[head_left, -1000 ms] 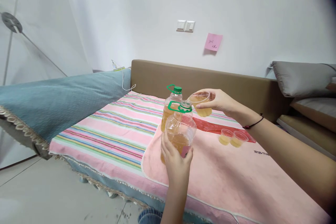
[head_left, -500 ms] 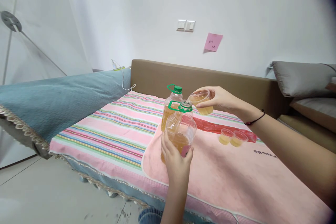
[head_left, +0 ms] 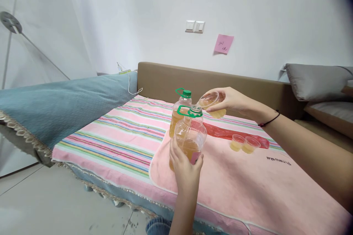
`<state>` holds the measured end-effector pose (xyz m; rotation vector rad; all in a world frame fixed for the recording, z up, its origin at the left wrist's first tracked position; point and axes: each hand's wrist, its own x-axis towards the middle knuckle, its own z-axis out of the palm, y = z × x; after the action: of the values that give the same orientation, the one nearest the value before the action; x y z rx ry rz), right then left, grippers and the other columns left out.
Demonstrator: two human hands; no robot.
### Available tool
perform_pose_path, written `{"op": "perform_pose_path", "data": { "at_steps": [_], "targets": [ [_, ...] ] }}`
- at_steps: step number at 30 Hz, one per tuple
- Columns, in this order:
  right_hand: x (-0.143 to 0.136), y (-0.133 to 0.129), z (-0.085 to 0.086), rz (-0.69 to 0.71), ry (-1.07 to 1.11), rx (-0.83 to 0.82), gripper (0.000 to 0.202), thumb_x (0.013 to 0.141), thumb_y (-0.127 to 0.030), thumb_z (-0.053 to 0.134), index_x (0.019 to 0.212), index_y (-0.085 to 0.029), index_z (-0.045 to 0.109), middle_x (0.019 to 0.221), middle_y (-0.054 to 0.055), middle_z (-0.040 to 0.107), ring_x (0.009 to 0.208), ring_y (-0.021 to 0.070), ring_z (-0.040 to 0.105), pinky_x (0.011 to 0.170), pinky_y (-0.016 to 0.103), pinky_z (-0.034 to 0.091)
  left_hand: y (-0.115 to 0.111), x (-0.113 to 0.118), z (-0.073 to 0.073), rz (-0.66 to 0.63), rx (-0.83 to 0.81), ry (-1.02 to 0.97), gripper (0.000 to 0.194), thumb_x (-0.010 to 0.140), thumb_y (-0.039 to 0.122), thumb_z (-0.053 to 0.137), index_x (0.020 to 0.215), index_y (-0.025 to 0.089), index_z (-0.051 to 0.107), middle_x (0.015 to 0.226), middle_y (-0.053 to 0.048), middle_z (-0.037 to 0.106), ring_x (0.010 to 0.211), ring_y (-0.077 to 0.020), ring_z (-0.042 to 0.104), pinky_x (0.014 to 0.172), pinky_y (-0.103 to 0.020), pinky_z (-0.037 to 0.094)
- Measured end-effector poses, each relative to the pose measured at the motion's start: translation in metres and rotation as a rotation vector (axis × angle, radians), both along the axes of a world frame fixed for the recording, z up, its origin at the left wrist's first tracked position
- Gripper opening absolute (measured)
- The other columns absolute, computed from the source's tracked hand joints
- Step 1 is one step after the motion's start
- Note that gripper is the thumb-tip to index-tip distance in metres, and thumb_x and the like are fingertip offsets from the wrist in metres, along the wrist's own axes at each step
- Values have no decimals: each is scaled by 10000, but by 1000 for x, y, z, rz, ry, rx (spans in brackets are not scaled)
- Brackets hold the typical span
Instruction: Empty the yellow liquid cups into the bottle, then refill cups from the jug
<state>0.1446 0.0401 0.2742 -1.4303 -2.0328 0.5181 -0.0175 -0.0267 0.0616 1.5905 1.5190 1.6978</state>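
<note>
My left hand (head_left: 186,165) is wrapped around the lower part of a clear plastic bottle (head_left: 190,132) holding amber liquid. This bottle stands upright and uncapped, with a green carry ring at its neck. In my right hand (head_left: 228,101) is a clear plastic cup (head_left: 216,112) with pale yellow liquid, tilted so that its rim is at the bottle's mouth. A second bottle (head_left: 176,115) with a green cap stands just behind, also holding amber liquid. To the right, two clear cups (head_left: 242,145) of yellow liquid sit side by side on the pink mat (head_left: 220,183).
A red strip of plastic (head_left: 226,132) lies behind the cups. Striped cloth (head_left: 118,136) covers the bed, with a brown headboard (head_left: 234,80) at the back. Grey pillows (head_left: 320,82) are stacked at right; a blue-covered armrest (head_left: 82,95) is at left.
My right hand has raised and tipped the cup further toward the bottle's mouth. My left hand and the bottle have stayed in place.
</note>
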Motion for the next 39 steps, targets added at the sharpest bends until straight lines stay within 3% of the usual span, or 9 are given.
{"op": "perform_pose_path", "data": {
  "at_steps": [14, 39],
  "targets": [
    [2, 5, 8, 24, -77, -14, 518, 562, -496, 860, 1017, -281, 731, 981, 41, 761, 904, 279, 698, 722, 389, 565, 0, 1, 0, -3, -13, 0, 928, 718, 245, 731, 1480, 198, 204, 1497, -178, 368, 1422, -337, 334, 1163, -511, 313],
    [-3, 6, 18, 32, -239, 57, 537, 574, -548, 837, 1034, -294, 729, 950, 33, 759, 874, 266, 696, 742, 388, 548, -1, 0, 1, -9, -15, -11, 928, 718, 250, 733, 1479, 198, 205, 1491, -179, 380, 1418, -345, 342, 1159, -527, 316]
  ]
}}
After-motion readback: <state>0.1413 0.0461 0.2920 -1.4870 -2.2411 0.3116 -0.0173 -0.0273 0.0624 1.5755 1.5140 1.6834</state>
